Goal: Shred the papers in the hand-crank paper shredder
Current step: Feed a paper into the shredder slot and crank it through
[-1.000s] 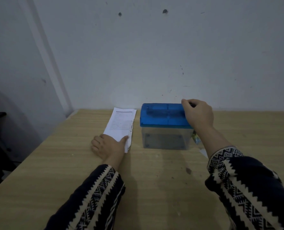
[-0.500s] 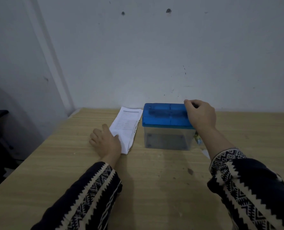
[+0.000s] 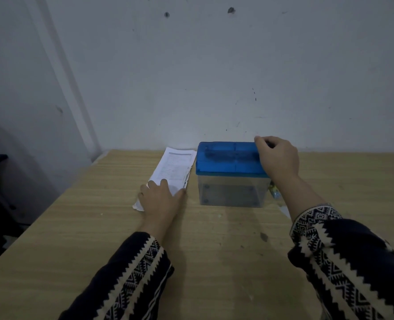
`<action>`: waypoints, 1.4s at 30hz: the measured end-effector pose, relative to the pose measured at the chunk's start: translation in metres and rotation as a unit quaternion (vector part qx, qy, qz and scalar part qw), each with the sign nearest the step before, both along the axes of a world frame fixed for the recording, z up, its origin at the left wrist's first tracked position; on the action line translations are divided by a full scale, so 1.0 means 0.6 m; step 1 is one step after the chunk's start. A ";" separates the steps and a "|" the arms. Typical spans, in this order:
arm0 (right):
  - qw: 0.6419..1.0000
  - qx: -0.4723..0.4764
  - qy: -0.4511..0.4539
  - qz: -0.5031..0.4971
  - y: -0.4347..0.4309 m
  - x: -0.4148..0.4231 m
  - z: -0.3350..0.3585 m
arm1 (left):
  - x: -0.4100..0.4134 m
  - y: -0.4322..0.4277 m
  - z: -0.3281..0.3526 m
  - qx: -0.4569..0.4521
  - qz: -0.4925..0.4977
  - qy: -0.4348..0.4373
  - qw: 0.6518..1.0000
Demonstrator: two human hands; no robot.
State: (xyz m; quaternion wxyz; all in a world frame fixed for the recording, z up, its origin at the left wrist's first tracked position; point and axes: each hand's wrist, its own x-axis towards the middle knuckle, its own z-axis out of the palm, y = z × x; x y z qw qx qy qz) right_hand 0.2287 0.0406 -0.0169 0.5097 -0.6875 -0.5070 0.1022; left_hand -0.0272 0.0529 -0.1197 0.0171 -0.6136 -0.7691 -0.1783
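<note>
Since half a second ago the left hand (image 3: 162, 199) has slid right, off the bare wood and onto the near end of the papers (image 3: 175, 167). It now lies flat there, fingers fairly straight, thumb spread toward the shredder (image 3: 231, 179), pressing rather than gripping. The right hand (image 3: 277, 158) has not shifted: its fingers are curled over the right end of the blue lid (image 3: 226, 159), closed on something dark at the far corner, too hidden to name. The shredder is in the same spot, far-centre on the table (image 3: 76, 227), with its clear bin (image 3: 232, 192) standing upright, close to the wall (image 3: 214, 65). The papers lie lengthwise just beside its left side, a thin gap between them, and their near corner sticks out from under the left hand. The table's far edge meets the wall, and its left edge runs diagonally toward the viewer with a dark drop beyond it. A small yellowish object (image 3: 274, 192) sits against the bin's right side, half hidden by the right forearm, and a white scrap (image 3: 284, 210) lies near it. Open wood lies in front of the bin between the two patterned sleeves (image 3: 133, 273), and more lies to the right of the right arm.
</note>
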 end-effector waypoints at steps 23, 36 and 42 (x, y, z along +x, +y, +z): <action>1.000 0.003 0.018 0.005 -0.002 -0.001 -0.002 | 0.001 -0.006 -0.015 0.031 -0.016 -0.055 0.998; 1.000 0.008 0.022 0.015 -0.003 -0.001 -0.002 | -0.004 0.030 0.045 -0.037 0.009 -0.077 0.996; 1.000 0.005 0.015 0.016 0.000 0.001 -0.003 | -0.013 0.029 0.058 0.059 0.033 -0.271 0.960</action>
